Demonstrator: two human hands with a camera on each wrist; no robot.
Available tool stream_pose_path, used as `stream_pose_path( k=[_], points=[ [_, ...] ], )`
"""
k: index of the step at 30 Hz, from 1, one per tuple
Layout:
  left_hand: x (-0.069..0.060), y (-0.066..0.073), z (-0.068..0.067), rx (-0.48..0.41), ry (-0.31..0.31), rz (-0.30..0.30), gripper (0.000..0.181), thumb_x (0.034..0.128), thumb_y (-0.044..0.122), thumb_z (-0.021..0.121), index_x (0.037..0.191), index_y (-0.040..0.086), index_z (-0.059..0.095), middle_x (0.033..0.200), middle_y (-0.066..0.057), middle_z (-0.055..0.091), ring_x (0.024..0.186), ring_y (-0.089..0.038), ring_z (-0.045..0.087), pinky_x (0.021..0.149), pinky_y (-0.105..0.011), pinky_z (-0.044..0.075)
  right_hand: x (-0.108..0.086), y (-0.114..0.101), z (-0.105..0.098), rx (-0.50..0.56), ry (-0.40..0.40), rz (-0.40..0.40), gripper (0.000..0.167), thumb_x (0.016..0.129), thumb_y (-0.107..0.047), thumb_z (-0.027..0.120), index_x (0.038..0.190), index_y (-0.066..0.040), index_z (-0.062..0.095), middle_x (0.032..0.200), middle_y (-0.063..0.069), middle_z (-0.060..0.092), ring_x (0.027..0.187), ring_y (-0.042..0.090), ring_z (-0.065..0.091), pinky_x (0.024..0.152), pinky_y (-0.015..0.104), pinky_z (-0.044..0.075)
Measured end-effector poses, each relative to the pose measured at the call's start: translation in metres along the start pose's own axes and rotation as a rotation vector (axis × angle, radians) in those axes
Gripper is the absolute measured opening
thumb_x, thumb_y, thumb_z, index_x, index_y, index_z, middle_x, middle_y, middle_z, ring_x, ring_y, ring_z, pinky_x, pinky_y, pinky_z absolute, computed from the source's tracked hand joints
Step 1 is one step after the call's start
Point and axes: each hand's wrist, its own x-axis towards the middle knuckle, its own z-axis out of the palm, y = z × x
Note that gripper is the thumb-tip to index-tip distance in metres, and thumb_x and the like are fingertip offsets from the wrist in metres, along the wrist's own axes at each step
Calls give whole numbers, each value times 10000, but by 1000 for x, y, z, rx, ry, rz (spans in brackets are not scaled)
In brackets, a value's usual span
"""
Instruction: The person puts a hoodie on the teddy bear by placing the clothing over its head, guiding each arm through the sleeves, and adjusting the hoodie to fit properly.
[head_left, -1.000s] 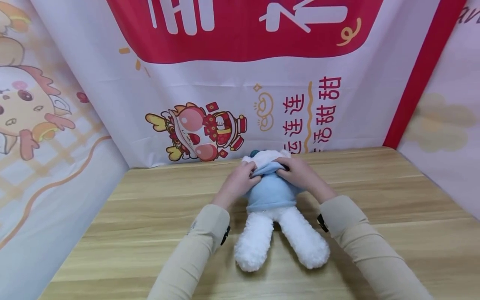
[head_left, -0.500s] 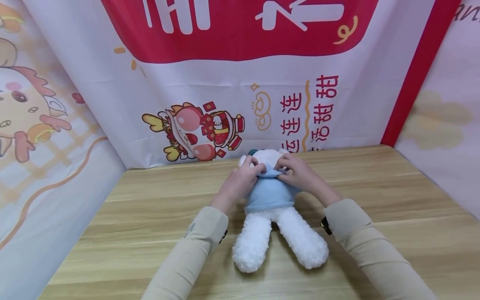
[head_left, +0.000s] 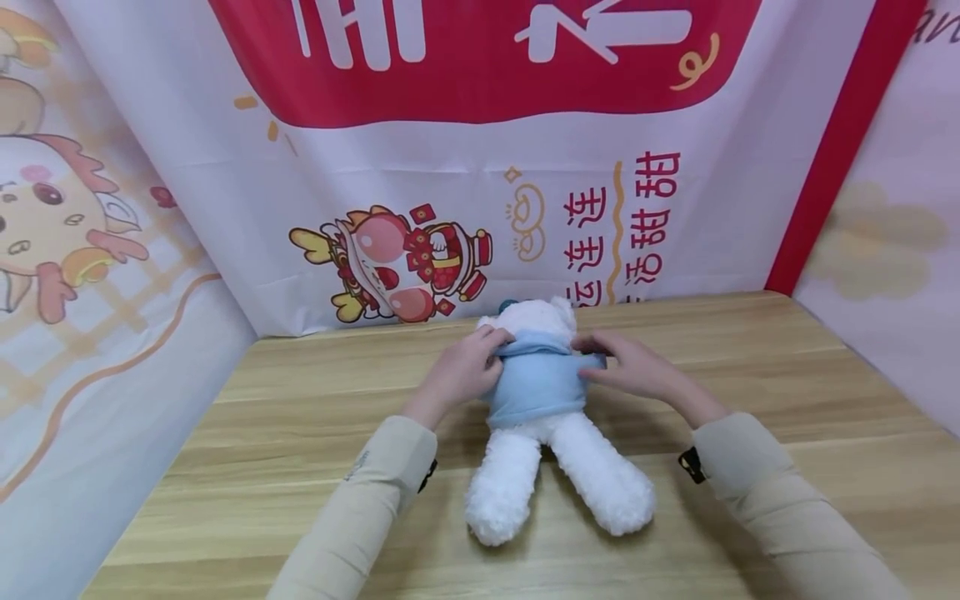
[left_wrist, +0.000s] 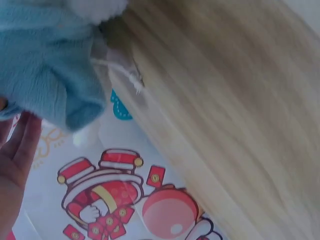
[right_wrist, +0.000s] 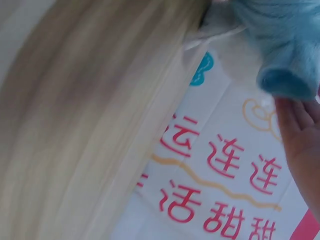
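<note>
A white plush toy (head_left: 532,317) with fluffy legs lies on the wooden table, head towards the back wall. It wears a light blue shirt (head_left: 538,383), bunched at the neck. My left hand (head_left: 465,367) pinches the shirt near its left shoulder, thumb below and fingers above. In the left wrist view, a blue sleeve (left_wrist: 75,95) hangs beside the fingers. My right hand (head_left: 630,364) is at the right sleeve (head_left: 595,363), its thumb and fingers spread around it. The right wrist view shows the sleeve's open cuff (right_wrist: 287,82) by the fingers. The toy's face is not visible.
The wooden table (head_left: 315,458) meets a printed cloth wall (head_left: 450,150) just behind the toy's head. More printed cloth (head_left: 120,350) stands along the left side and another sheet (head_left: 885,250) on the right. A small teal thing (head_left: 507,306) shows by the head.
Both hands have parted from the shirt's neck, the left moving left and the right moving right to the sleeve. More of the white head and blue neckline shows. The toy lies almost as before.
</note>
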Motion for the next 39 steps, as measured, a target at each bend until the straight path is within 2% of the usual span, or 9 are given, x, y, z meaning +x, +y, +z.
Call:
stream_pose_path(
  k=[4, 9, 15, 19, 22, 27, 31, 35, 39],
  points=[
    [-2, -1, -6, -41, -94, -55, 375, 947, 289, 507, 1294, 156, 558, 1296, -35, 589, 1160, -198, 565, 993, -403, 476, -7, 11, 3, -5, -56, 26, 447, 881, -194, 672, 1269, -25, 529, 1275, 168, 577, 1196, 345, 534, 994, 522, 455],
    [-4, 1, -7, -78, -143, -81, 610, 907, 528, 536, 1382, 153, 464, 1377, -40, 539, 1261, -218, 523, 1050, -411, 433, -5, 13, 16, 39, -91, 44, 600, 819, -128, 704, 1331, 1, 420, 1343, 229, 502, 1225, 383, 507, 978, 485, 481],
    [-10, 2, -5, -206, -173, -93, 843, 807, 547, 667, 1472, 171, 310, 1489, -74, 395, 1360, -240, 405, 1103, -449, 371, 0, 8, 25, 109, -72, 21, 641, 756, -29, 674, 1314, 16, 363, 1295, 243, 497, 1164, 353, 539, 950, 433, 507],
    [-13, 1, -4, -223, -169, -126, 881, 784, 556, 693, 1478, 196, 287, 1494, -83, 373, 1352, -249, 408, 1088, -463, 383, 4, 6, 29, 100, -30, 10, 618, 755, -1, 653, 1314, 3, 390, 1272, 216, 519, 1142, 329, 551, 922, 421, 525],
    [-14, 1, -4, -177, -146, -142, 848, 788, 581, 679, 1471, 233, 316, 1486, -75, 378, 1314, -262, 450, 1058, -465, 412, 7, 4, 31, 38, 30, 8, 574, 761, -8, 647, 1298, -17, 443, 1235, 178, 566, 1086, 282, 572, 898, 425, 518],
    [-16, 5, -5, -35, -38, -91, 727, 797, 609, 655, 1415, 304, 422, 1386, -106, 415, 1040, -250, 574, 846, -417, 518, 12, 1, 34, -7, 101, 42, 526, 781, -4, 619, 1289, -23, 482, 1207, 167, 603, 1061, 265, 578, 877, 422, 496],
    [-18, 8, -6, -37, -4, -18, 563, 828, 513, 675, 1318, 272, 540, 1239, -96, 484, 903, -190, 551, 763, -343, 504, 15, -2, 34, 33, 91, 76, 574, 775, 32, 610, 1324, -18, 450, 1279, 192, 567, 1169, 313, 552, 948, 458, 490],
    [-19, 7, -5, -86, -26, 3, 570, 777, 484, 741, 1259, 214, 599, 1151, -64, 505, 934, -170, 522, 818, -324, 489, 17, -3, 35, 36, 95, 71, 561, 756, 57, 601, 1295, -22, 466, 1268, 188, 571, 1161, 310, 546, 947, 468, 479],
    [-18, 5, -1, -141, -63, -29, 676, 737, 501, 773, 1300, 194, 557, 1235, -75, 471, 1096, -215, 511, 945, -374, 477, 15, -4, 36, 33, 158, 97, 508, 737, 31, 605, 1226, -92, 551, 1191, 127, 627, 1040, 242, 573, 862, 397, 490]
  ],
)
